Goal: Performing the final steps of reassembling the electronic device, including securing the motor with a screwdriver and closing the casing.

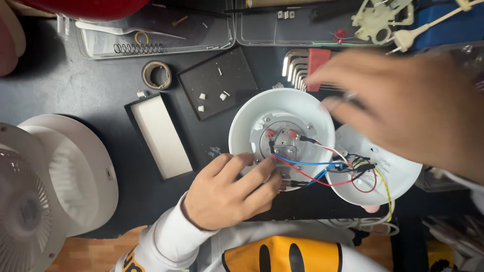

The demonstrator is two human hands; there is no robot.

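White round appliance base (282, 108), underside up at table (60, 85) centre, steadied at its 7 o'clock rim by the left hand (227, 194) with fingers curled on it, exposing wires (322, 171); right hand (408, 108) open, blurred, hovering at 2 o'clock near hex keys (302, 68).

Around the round white housing (282, 126), two hands are showing: the left hand (229, 194) and the right hand (413, 108). Left of it, two black trays are lying. Above it, two clear bins are sitting. Far left, one white fan (45, 186) is standing.
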